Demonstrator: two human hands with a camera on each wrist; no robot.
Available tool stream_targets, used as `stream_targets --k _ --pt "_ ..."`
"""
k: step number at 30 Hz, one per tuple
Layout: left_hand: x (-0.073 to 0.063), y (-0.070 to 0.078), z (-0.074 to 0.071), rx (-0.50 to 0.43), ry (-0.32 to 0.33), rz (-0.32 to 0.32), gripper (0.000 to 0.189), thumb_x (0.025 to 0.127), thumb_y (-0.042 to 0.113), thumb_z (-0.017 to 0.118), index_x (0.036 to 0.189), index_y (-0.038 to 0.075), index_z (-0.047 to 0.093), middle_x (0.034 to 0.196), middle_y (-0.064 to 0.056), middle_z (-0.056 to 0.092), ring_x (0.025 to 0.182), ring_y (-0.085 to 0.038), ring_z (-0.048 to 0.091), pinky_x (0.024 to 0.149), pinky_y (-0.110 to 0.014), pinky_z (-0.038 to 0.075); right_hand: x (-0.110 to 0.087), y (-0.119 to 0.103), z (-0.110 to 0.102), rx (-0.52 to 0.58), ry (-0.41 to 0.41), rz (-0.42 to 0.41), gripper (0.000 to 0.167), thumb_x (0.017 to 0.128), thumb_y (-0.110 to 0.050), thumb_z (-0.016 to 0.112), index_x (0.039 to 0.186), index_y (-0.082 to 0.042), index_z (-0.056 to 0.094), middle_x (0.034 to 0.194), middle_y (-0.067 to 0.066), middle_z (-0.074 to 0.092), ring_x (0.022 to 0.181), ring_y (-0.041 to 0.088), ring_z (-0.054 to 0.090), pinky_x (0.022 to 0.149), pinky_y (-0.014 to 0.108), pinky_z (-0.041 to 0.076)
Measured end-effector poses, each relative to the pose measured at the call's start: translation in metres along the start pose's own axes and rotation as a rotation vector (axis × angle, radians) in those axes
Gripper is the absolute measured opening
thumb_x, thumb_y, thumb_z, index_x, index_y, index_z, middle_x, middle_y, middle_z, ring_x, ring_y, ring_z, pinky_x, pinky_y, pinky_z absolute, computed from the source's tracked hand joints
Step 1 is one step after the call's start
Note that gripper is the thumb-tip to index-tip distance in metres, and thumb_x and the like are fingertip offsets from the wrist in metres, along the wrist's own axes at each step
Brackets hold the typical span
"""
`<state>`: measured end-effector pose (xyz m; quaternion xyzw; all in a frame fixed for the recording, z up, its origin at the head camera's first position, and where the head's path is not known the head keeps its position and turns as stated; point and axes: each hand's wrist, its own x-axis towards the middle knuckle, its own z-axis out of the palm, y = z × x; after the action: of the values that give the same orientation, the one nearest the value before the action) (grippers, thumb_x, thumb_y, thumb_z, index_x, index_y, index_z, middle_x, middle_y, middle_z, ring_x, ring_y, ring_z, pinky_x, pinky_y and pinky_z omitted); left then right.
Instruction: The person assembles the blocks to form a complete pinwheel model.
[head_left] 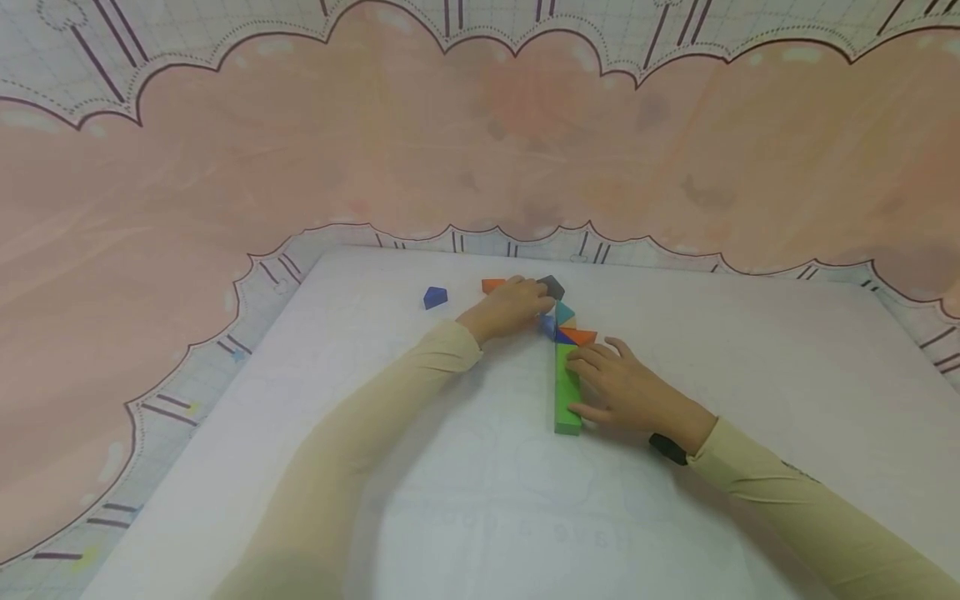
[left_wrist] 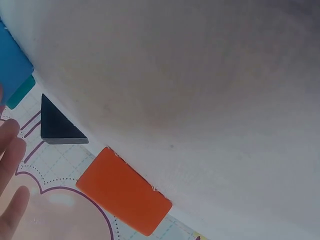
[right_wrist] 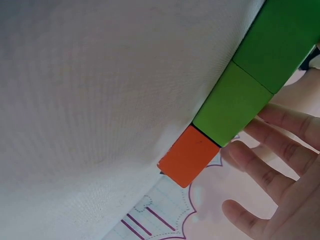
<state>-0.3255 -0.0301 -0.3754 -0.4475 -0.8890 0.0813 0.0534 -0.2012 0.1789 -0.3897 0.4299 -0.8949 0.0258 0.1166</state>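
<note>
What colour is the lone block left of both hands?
The block is blue, best seen in the head view.

The green bar (head_left: 565, 392) lies flat from six to twelve o'clock; an orange triangle (head_left: 582, 336) touches its twelve-o'clock end. Toward eleven, a half-hidden light-blue block (head_left: 548, 327) seems wedge-shaped.
</note>
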Motion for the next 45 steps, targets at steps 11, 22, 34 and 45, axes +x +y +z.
stream_targets --k 11,22,34,45 --pt "0.0049 -0.002 0.0018 -0.009 0.011 -0.038 0.021 0.093 0.018 0.056 0.113 0.016 0.061 0.114 -0.002 0.064 0.106 -0.018 0.058 0.095 -0.032 0.043 0.0004 -0.0001 -0.001 0.01 0.0 0.007 0.054 0.081 -0.046 0.066 0.116 -0.005 0.057 0.118 0.01 0.059 0.114 0.029 0.054 0.099 0.059 0.037" --pt "0.0058 -0.002 0.0041 -0.014 -0.046 -0.053 0.028 0.092 0.03 0.059 0.117 0.019 0.062 0.119 -0.002 0.062 0.111 -0.018 0.055 0.098 -0.033 0.041 0.0001 -0.0001 -0.0006 0.011 -0.01 0.015 0.055 0.081 -0.046 0.066 0.117 -0.006 0.057 0.119 0.01 0.059 0.115 0.029 0.054 0.1 0.06 0.036" --pt "0.0061 -0.0009 0.0014 -0.002 -0.044 -0.055 0.029 0.093 0.03 0.058 0.118 0.018 0.062 0.118 -0.002 0.063 0.11 -0.018 0.056 0.097 -0.033 0.041 -0.0001 -0.0006 0.0006 0.01 -0.005 0.01 0.055 0.081 -0.046 0.066 0.117 -0.006 0.057 0.119 0.01 0.059 0.114 0.029 0.055 0.099 0.059 0.037" --pt "0.0077 -0.0024 0.0034 0.02 -0.029 -0.031 0.025 0.092 0.03 0.058 0.113 0.019 0.062 0.115 -0.001 0.064 0.107 -0.017 0.057 0.093 -0.031 0.042 -0.0004 -0.0001 0.0008 0.011 0.007 -0.001 0.054 0.081 -0.046 0.067 0.116 -0.005 0.057 0.118 0.01 0.059 0.114 0.029 0.055 0.099 0.06 0.037"
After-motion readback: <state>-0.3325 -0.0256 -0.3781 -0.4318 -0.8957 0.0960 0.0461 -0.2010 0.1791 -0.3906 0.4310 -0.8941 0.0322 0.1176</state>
